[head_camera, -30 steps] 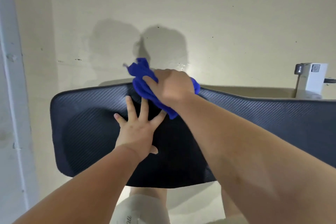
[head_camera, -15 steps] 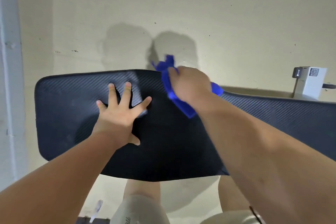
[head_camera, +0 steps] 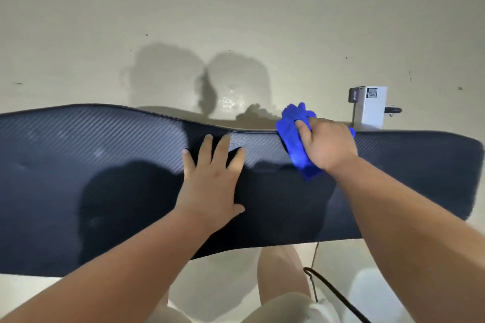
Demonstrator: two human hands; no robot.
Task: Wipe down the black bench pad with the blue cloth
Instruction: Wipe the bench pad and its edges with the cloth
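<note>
The black bench pad (head_camera: 91, 165) with a woven texture stretches across the whole view from left to right. My left hand (head_camera: 211, 186) lies flat on its middle, fingers spread, holding nothing. My right hand (head_camera: 326, 145) presses the bunched blue cloth (head_camera: 294, 139) onto the pad's far edge, right of centre. Part of the cloth sticks out beyond my fingers at the top and below my palm.
A white metal post (head_camera: 370, 109) with a QR sticker and a small black wheel stands behind the pad at the right. The pale floor (head_camera: 236, 21) lies beyond. My legs and a black cable (head_camera: 338, 296) show below the pad's near edge.
My right hand has slid the cloth to the right along the pad's far edge. My view has shifted right too, and the left hand stays flat on the pad.
</note>
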